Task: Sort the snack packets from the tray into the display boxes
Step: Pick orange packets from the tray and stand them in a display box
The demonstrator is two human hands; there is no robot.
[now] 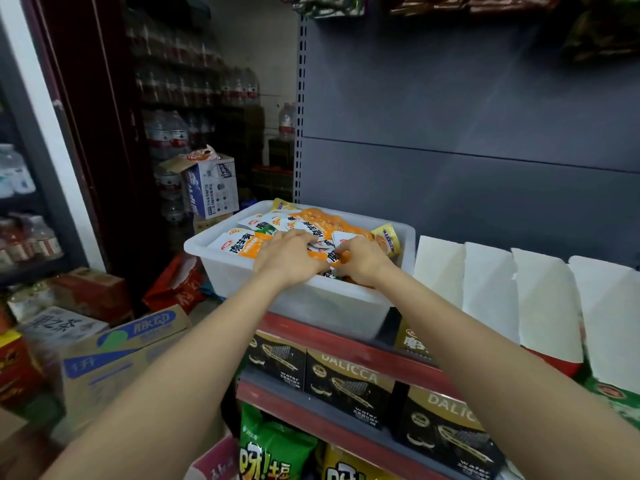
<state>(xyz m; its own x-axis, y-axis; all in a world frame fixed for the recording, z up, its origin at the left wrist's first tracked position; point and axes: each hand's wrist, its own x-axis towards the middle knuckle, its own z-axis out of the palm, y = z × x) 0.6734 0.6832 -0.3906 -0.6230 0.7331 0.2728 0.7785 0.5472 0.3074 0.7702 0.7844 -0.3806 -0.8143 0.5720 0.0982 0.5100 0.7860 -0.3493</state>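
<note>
Reaching both hands into tray point(242, 271): I see left hand point(287, 256) flat on packets point(311, 226), right hand point(360, 259) pinching one for boxes point(491, 289) beside.

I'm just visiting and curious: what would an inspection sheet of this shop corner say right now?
Surface: red-edged shelf carrying the tray.
Job's things: white tray piled with orange-and-white snack packets; white display boxes to its right, tall flaps up, insides hidden.
Clutter: cardboard cartons on the floor at left.
Hands: left hand spread over the packets; right hand pinching one.
Cables: nothing seen.
Surroundings: wafer boxes below; bottled water behind.
</note>
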